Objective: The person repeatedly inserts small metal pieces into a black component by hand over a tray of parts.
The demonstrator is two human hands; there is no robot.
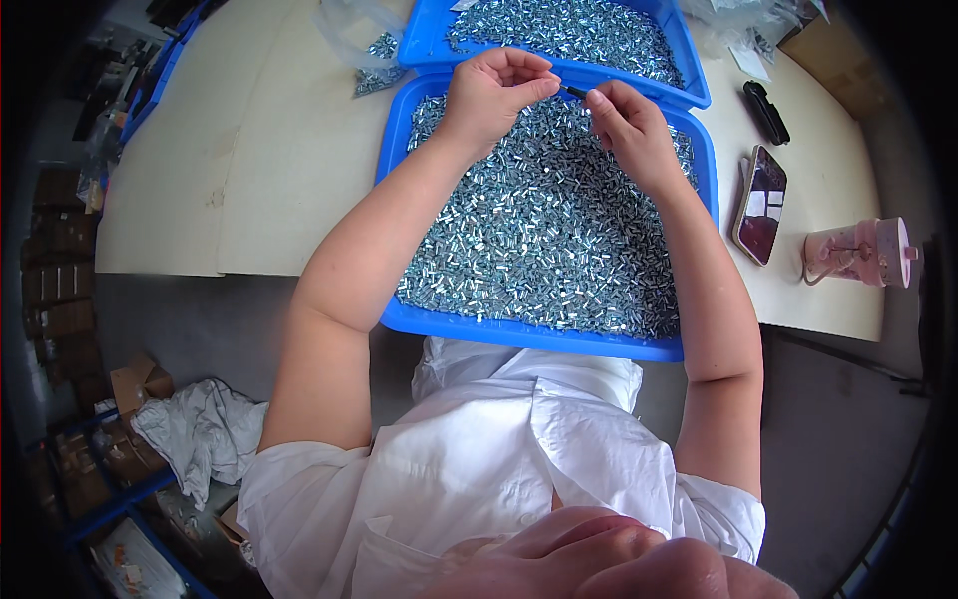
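Observation:
A blue tray (549, 339) full of small, shiny metal cylinders (539, 240) lies in front of me, its near edge over my lap. Above its far end, both my hands meet at a slim black stick-like piece (574, 92). My right hand (633, 135) pinches that piece between thumb and index finger. The thumb and fingertips of my left hand (494, 98) close at its other end. Whatever sits in the left fingertips is too small to make out.
Beyond stands a second blue tray (424, 38) of similar pieces, with a clear plastic bag (377, 75) at its left. On the table's right are a black case (765, 112), a phone (762, 205), and a pink cup (858, 252). A cardboard box (838, 62) stands far right.

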